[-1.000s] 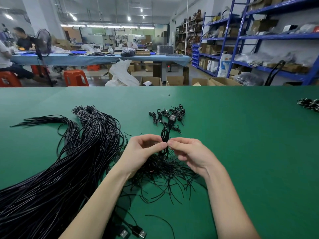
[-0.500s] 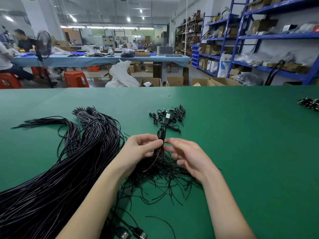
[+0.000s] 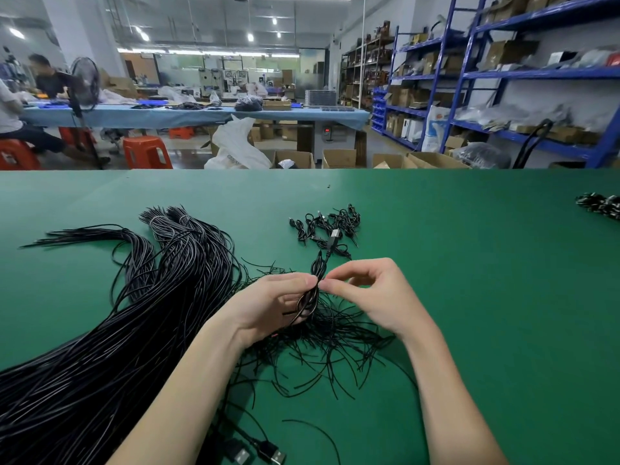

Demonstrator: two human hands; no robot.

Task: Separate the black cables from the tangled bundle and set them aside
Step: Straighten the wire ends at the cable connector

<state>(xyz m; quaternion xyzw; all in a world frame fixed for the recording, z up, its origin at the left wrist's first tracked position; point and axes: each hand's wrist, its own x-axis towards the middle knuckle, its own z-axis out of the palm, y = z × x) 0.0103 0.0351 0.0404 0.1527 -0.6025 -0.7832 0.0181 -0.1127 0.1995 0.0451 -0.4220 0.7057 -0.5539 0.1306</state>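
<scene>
Left hand (image 3: 268, 305): grips folded black cable (image 3: 315, 280)
Right hand (image 3: 372, 293): pinches same cable
Nine o'clock: thick cable bundle (image 3: 134, 330)
Beneath hands: loose tangle (image 3: 322, 347)

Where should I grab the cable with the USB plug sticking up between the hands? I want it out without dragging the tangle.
Probably pinch the cable just below its USB plug, coming from above and the far side: that end stands free above the left hand, clear of the tangle.

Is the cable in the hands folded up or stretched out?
Folded: the cable is doubled into loops, pinched between left hand and right hand.
</scene>
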